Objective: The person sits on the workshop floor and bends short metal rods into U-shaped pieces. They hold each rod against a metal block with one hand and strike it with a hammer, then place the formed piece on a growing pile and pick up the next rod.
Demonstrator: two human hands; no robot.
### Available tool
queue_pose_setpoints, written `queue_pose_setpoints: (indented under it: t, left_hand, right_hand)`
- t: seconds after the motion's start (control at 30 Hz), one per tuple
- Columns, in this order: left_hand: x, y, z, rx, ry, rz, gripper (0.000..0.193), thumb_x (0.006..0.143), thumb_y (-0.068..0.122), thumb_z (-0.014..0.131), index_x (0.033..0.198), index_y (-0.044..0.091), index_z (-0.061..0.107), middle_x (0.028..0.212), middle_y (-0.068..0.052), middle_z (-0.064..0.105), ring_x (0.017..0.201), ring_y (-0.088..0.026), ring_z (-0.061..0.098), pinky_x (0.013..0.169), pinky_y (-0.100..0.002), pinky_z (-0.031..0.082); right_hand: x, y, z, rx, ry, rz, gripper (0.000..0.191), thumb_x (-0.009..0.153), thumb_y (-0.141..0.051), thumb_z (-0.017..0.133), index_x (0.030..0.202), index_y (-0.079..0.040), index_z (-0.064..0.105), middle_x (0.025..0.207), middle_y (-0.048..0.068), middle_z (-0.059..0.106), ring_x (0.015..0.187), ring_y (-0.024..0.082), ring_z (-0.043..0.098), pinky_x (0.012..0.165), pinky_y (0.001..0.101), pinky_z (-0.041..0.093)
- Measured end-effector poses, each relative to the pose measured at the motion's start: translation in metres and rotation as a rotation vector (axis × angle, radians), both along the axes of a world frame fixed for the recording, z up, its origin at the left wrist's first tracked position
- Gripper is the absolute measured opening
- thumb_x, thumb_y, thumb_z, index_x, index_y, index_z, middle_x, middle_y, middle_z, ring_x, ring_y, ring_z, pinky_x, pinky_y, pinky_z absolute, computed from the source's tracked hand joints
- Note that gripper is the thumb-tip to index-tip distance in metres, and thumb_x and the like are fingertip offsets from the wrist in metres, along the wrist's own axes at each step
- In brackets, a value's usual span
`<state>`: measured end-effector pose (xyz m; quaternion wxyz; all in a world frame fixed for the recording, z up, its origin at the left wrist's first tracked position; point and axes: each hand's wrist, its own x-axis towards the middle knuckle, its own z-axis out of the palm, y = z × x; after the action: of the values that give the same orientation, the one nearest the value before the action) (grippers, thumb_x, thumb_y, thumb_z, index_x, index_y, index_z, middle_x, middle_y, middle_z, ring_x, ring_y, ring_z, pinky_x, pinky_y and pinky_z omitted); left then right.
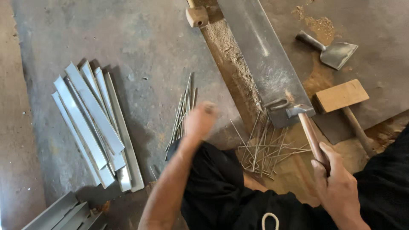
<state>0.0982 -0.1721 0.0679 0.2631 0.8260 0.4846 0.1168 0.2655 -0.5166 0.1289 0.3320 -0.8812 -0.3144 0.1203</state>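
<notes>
My right hand [336, 181] grips the wooden handle of a small metal hammer [300, 111], whose head rests at the near end of a long flat steel plate [260, 55]. A bent wire piece [277, 103] lies on the plate just left of the hammer head. My left hand [200, 120] is blurred in motion, fingers closed, above the floor beside a bundle of straight thin wires [184, 108]; whether it holds a wire is unclear. A loose pile of bent wires [262, 151] lies between my hands.
A stack of flat metal strips [96, 125] lies at left, with more strips [64, 215] at the bottom left. A wooden mallet [341, 97], a metal scraper [332, 52] and a small wooden block [197, 17] lie near the plate. Sawdust covers the floor.
</notes>
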Motion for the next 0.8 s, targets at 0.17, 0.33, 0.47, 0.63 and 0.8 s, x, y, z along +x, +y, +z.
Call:
queue_pose_setpoints:
  t: [0.17,0.33,0.47,0.63,0.8]
  left_hand:
    - [-0.051,0.093,-0.017,0.015,0.447,0.182,0.03,0.086,0.041,0.073,0.097,0.014,0.079,0.102,-0.019,0.074,0.097,-0.04,0.071,0.083,-0.05,0.057]
    - [-0.051,0.087,-0.039,0.018,0.381,0.016,0.029,0.086,0.042,0.074,0.096,0.015,0.079,0.098,-0.02,0.075,0.096,-0.043,0.071,0.084,-0.052,0.056]
    - [-0.038,0.087,-0.048,0.007,0.421,-0.019,0.022,0.085,0.034,0.073,0.095,0.015,0.079,0.099,-0.022,0.074,0.095,-0.043,0.072,0.085,-0.051,0.057]
    - [-0.024,0.09,-0.06,0.086,0.532,-0.094,0.026,0.088,0.024,0.068,0.099,0.002,0.076,0.103,-0.027,0.073,0.097,-0.044,0.072,0.085,-0.052,0.058]
    - [-0.004,0.101,-0.056,-0.022,0.494,-0.03,0.023,0.086,0.021,0.068,0.095,0.001,0.075,0.105,-0.029,0.072,0.099,-0.043,0.07,0.086,-0.05,0.056]
  right_hand:
    - [0.005,0.024,-0.003,0.057,-0.102,0.064,0.047,0.098,-0.015,0.065,0.143,-0.007,0.056,0.124,0.022,0.07,0.106,0.038,0.07,0.086,0.0426,0.055]
    - [-0.005,0.03,-0.008,0.058,-0.145,0.038,0.046,0.098,-0.012,0.065,0.143,-0.007,0.055,0.119,0.02,0.071,0.099,0.034,0.072,0.083,0.0412,0.055]
    - [-0.005,0.03,-0.007,0.091,-0.101,0.042,0.046,0.099,-0.01,0.065,0.143,-0.006,0.053,0.116,0.022,0.07,0.099,0.035,0.072,0.082,0.0419,0.056]
    - [-0.003,0.036,0.006,0.064,-0.066,0.05,0.048,0.097,-0.008,0.062,0.144,-0.006,0.051,0.118,0.024,0.069,0.101,0.039,0.071,0.081,0.0443,0.055]
    - [0.006,0.034,0.008,0.03,-0.007,0.034,0.046,0.096,-0.014,0.064,0.141,-0.009,0.054,0.113,0.023,0.071,0.097,0.041,0.07,0.08,0.0459,0.054]
